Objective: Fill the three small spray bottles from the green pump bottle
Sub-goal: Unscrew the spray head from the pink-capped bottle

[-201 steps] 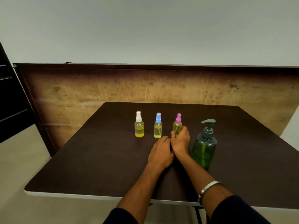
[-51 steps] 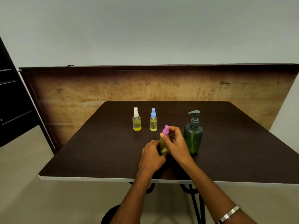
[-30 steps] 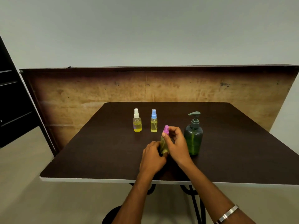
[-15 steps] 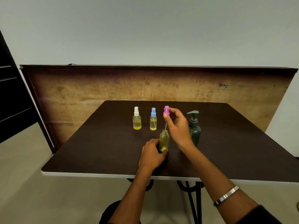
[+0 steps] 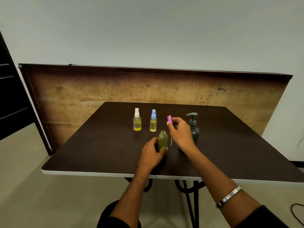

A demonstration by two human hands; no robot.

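Moved: your right hand pulled the pink sprayer clear of the open bottle.
Left hand: gripped that bottle's base on the table.
Handling: light, likely slippery; you held low.

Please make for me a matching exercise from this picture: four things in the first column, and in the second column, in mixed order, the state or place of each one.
Column one:
1. pink spray top
2. opened small bottle
3. blue-capped bottle
4. green pump bottle

Column two:
A. stands partly behind the right hand
B. held at its base by the left hand, neck uncovered
C. stands capped beside the white-capped bottle
D. pinched in the right hand's fingers, above the table

Pairs: 1-D, 2-B, 3-C, 4-A
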